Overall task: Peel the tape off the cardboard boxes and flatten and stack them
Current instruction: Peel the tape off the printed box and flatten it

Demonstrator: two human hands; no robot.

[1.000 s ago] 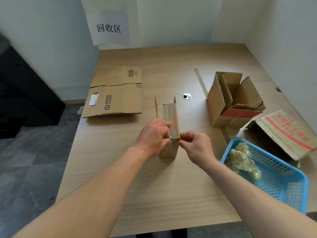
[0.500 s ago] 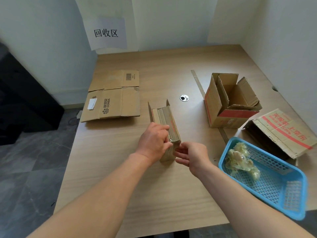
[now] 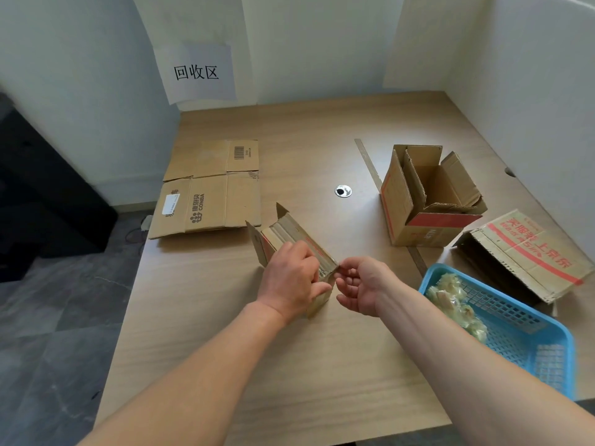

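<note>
A small narrow cardboard box (image 3: 283, 233) stands on edge in the middle of the wooden table (image 3: 289, 365), tilted, with clear tape along its top. My left hand (image 3: 291, 280) grips its near end, fingers curled over the top edge. My right hand (image 3: 362, 286) is palm-up beside the box's near corner, thumb and fingertips pinching at the tape end there. Flattened boxes (image 3: 209, 188) lie stacked at the table's far left.
An open box with a red stripe (image 3: 428, 201) stands at the right. Another box with red print (image 3: 521, 255) lies on its side near the right edge. A blue basket (image 3: 528, 342) holds crumpled tape (image 3: 454, 300). A grommet hole (image 3: 343, 190) sits mid-table.
The small box has turned and tilted so its far end swings left. My right hand has rolled palm-up at the near corner. The view has shifted down slightly.
</note>
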